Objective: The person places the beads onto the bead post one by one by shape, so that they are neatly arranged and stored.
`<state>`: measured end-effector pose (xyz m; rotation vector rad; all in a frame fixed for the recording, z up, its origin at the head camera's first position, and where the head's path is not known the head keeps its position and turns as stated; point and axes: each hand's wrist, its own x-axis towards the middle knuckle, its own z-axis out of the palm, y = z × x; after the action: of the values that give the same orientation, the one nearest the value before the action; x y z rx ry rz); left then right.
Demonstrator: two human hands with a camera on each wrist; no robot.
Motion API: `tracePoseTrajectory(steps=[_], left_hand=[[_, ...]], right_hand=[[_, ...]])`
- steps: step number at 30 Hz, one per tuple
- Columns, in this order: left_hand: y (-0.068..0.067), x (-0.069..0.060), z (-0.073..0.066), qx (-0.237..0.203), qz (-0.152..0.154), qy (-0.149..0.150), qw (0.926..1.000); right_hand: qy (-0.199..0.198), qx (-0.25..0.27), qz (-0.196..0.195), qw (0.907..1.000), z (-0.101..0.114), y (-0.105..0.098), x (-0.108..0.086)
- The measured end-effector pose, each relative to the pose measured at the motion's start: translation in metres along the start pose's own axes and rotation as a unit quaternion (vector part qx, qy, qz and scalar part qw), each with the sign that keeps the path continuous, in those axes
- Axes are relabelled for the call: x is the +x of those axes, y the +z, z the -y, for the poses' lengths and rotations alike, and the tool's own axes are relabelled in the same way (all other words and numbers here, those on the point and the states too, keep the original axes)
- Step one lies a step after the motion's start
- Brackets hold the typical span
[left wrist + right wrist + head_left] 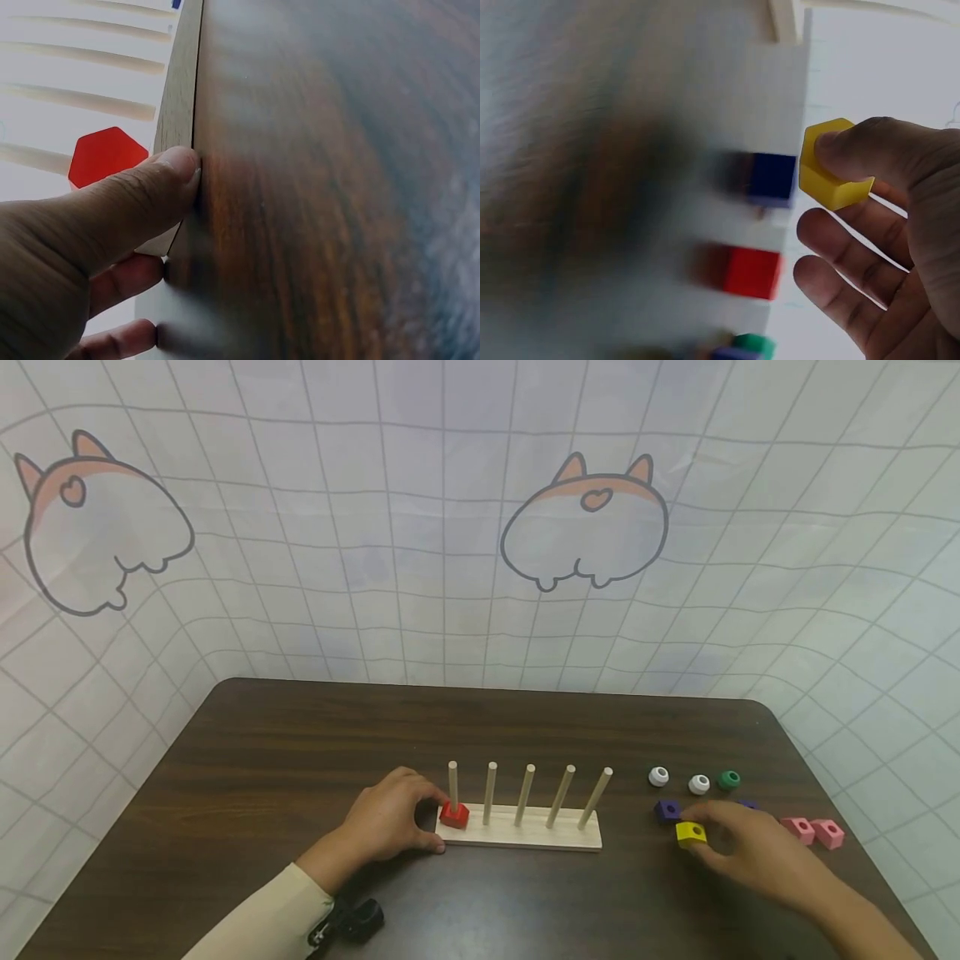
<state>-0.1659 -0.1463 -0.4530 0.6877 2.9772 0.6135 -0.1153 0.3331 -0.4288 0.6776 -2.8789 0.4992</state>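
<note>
Brown wood table (pixel 487 727): rounded back corners, with a decent strip of tabletop between the back edge and the peg board (pixel 517 837), plus more dark wood between the board's right end and the dark blue block (pixel 666 812).
Peg board: pale wood with five pegs (pixel 524 797), sitting around mid-table, long side pretty much lined up with the back edge.
Left hand (pixel 393 817): gripping the board's left end; left wrist cam shows the thumb on its front edge way better than head view does.
Right hand (pixel 757 852): over toward the table's right edge, pinching the yellow block (pixel 690 835) with the thumb on its face, other fingers loosely bent and spread.
Blocks: yellow's in that pinch, near the dark blue one; red block (pixel 454 815) is on the leftmost peg, pink blocks (pixel 828 833) nearest the right edge. Right wrist cam also catches a loose red cube (pixel 751 273) I can't spot from the head.
Beads: two white beads (pixel 658 777) and a green bead (pixel 729 780), farther back than the blocks.
</note>
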Motion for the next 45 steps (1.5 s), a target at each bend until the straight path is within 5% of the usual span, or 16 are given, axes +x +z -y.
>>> tracePoseTrajectory(steps=[12, 32, 45], left_hand=[[-0.001, 0.002, 0.0, -0.007, -0.012, 0.043, 0.999], [-0.002, 0.003, 0.0, -0.012, -0.007, 0.038, 0.9992], [-0.001, 0.002, 0.001, -0.023, -0.005, 0.031, 0.9993]], right_hand=[[-0.051, 0.02, -0.041, 0.9977, 0.034, -0.034, 0.029], [-0.131, 0.047, -0.078, 0.9872, 0.076, -0.07, 0.07], [-0.157, 0.073, -0.07, 0.9824, 0.111, -0.069, 0.094]])
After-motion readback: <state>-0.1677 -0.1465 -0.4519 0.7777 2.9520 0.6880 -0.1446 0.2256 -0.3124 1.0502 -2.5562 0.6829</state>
